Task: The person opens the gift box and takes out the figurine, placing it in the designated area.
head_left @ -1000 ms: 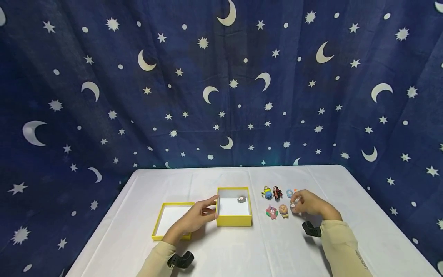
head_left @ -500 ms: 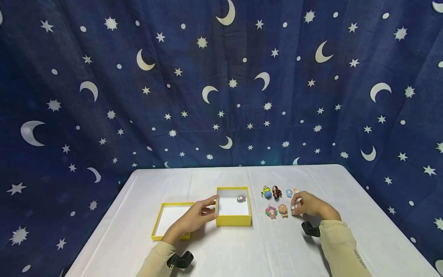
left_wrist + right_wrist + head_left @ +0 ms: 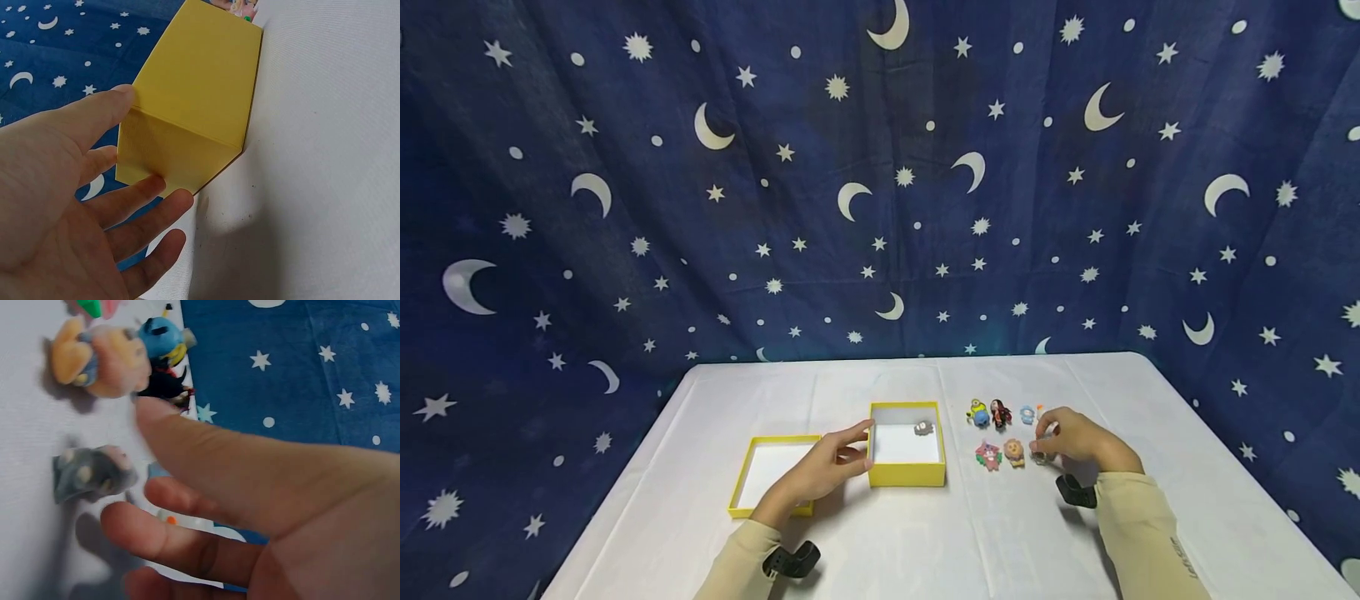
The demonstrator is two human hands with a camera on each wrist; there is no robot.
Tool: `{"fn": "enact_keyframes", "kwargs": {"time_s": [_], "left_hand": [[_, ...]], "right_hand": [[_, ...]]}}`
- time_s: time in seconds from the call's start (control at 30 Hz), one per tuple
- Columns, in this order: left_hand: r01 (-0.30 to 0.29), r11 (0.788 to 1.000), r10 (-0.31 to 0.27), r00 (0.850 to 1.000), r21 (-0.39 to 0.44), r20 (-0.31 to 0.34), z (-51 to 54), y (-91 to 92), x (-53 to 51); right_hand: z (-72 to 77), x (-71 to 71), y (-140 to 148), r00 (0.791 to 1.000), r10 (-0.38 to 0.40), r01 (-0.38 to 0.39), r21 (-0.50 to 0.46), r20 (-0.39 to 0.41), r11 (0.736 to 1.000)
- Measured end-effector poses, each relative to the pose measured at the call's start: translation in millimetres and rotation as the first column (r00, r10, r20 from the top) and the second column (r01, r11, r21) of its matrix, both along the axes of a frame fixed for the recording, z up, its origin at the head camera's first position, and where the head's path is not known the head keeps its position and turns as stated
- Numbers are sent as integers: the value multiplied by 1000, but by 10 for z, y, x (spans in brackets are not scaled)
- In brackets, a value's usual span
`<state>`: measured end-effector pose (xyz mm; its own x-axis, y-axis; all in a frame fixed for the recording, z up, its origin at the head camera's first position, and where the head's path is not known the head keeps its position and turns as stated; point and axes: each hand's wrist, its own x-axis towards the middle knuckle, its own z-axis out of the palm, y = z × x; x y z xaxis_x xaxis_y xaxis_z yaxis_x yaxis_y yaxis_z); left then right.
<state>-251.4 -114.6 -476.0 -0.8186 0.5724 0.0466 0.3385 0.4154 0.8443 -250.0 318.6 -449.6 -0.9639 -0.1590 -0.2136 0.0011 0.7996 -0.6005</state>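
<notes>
Fingers fairly straight and spread, my left hand [image 3: 823,468] touches the left side of an open yellow box [image 3: 906,475]; its thumb lies at the box's corner in the left wrist view. One small grey figurine [image 3: 923,428] lies inside. My right hand [image 3: 1078,442] is low at the right of the table, beside another small grey figurine [image 3: 94,472]. In the right wrist view the thumb and fingers stand apart, and this figurine is on the cloth beyond them, slightly blurred. A lion figurine [image 3: 1014,452] is just left of that hand.
A yellow-rimmed lid [image 3: 767,475] lies left of the box, partly behind the left hand. Right of the box are a pink figurine [image 3: 988,456], a minion figurine [image 3: 978,414], a dark-haired figurine [image 3: 1000,414] and a light-blue figurine [image 3: 1027,414]. A starry curtain [image 3: 880,183] hangs behind the table.
My right fingers, earlier around the second grey figurine, have lifted slightly and parted from it. The left hand and the box keep their places.
</notes>
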Motion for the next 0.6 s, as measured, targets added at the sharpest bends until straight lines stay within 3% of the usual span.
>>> {"fn": "enact_keyframes", "kwargs": {"time_s": [0.23,0.6], "left_hand": [[-8,1000,8,1000,-15,10,-12,-1,-5],[-4,1000,4,1000,-5,11,0,-2,-7]], "right_hand": [[95,14,-28,990,-21,21,-5,-141,1000],[205,-3,-164,969,-26,31,17,-245,999]]}}
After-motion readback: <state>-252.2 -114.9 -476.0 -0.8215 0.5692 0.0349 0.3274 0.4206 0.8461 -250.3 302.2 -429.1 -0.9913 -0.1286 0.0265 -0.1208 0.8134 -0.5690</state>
